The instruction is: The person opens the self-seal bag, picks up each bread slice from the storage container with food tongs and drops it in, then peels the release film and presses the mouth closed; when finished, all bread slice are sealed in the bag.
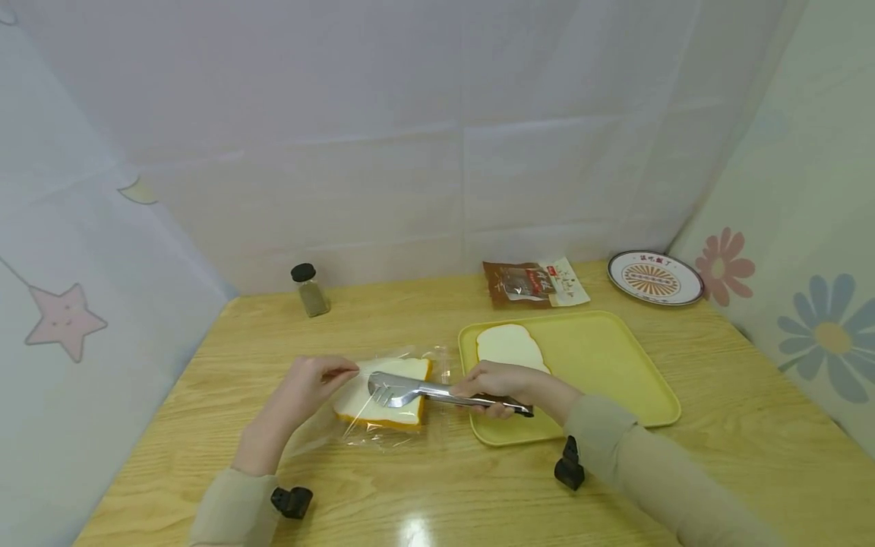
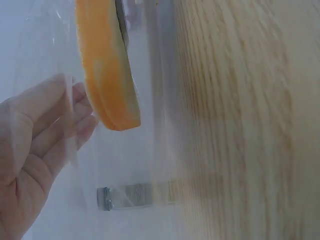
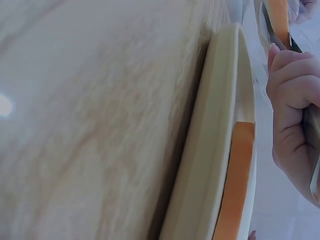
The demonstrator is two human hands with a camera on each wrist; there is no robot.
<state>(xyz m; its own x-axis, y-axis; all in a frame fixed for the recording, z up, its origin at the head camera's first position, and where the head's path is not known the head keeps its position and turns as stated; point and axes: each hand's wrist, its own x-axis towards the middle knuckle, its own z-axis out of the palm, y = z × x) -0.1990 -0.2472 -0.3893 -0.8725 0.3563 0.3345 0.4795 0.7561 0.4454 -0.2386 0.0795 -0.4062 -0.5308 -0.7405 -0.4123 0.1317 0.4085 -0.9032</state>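
Observation:
My left hand (image 1: 307,387) pinches the edge of a clear plastic bag (image 1: 316,434) between thumb and fingers. A toast slice (image 1: 409,412), white with an orange crust, sits inside the bag, its crust (image 2: 105,70) side-on in the left wrist view. With its fingers curled round the handles, my right hand (image 1: 497,382) holds metal tongs (image 1: 432,390). The tongs' jaws lie along the slice, one on its upper face; their lower arm is mostly hidden. Another toast slice (image 1: 509,344) lies on the yellow tray (image 1: 601,372), partly behind my right hand.
A jar with a black lid (image 1: 313,296) stands at the back left. A brown and white food packet (image 1: 536,283) lies behind the tray, and a patterned plate (image 1: 655,278) is at the back right. Cloth walls (image 1: 383,175) border the wooden table (image 1: 232,357).

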